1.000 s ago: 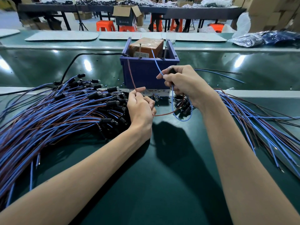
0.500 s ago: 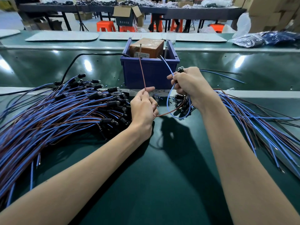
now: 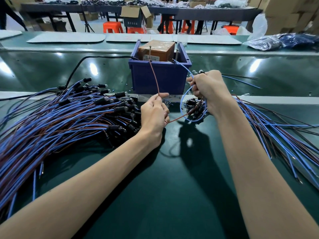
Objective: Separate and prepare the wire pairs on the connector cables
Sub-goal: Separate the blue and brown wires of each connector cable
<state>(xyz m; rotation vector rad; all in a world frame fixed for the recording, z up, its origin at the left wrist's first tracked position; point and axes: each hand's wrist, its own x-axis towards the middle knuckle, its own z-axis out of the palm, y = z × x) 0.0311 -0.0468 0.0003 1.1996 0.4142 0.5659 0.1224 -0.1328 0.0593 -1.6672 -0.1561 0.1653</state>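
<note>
Brown wire (image 3: 154,78), pinched in the left hand (image 3: 153,116), had been drawn up straighter, apart from the blue wire (image 3: 183,68) gripped in the right hand (image 3: 208,90) above the desk (image 3: 172,187); the pair seemed nearly separated.

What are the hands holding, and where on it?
The left hand pinches the brown wire partway along, below its free tip. The right hand grips the blue wire partway along too.

Beyond the green workbench (image 3: 51,66) stand a long dark table (image 3: 198,12), orange stools (image 3: 113,27) and stacked cardboard boxes (image 3: 286,12).
</note>
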